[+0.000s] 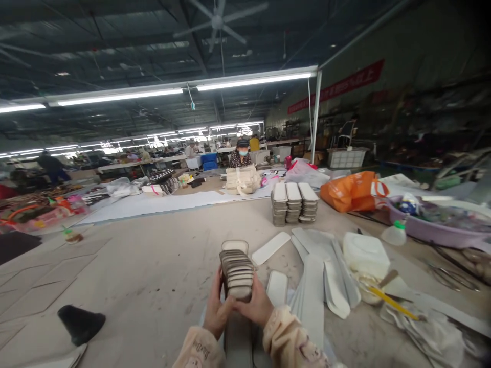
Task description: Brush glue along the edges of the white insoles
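Between my two hands is a stack of pale, rounded-end panels with dark edges (237, 271), fanned and tilted toward me. My left hand (217, 309) wraps its left side, and my right hand (259, 302) wraps its right side, thumbs meeting at the near end. Just beyond the stack, the end of one similar panel (235, 245) shows. Below my hands runs a long grey strip (238, 340), partly hidden by them. Right of my hand lie a short white panel (277, 287) and another loose white panel (271, 248).
Neat panel stacks (293, 204) stand farther back. To the right are long grey-white strips (312, 286), a white plastic jug (365, 254), a yellow-handled brush (395, 301), scissors (452, 276), an orange bag (351, 191) and a purple basin (433, 225). A black object (81, 324) sits left. Someone masked (241, 156) is across the table.
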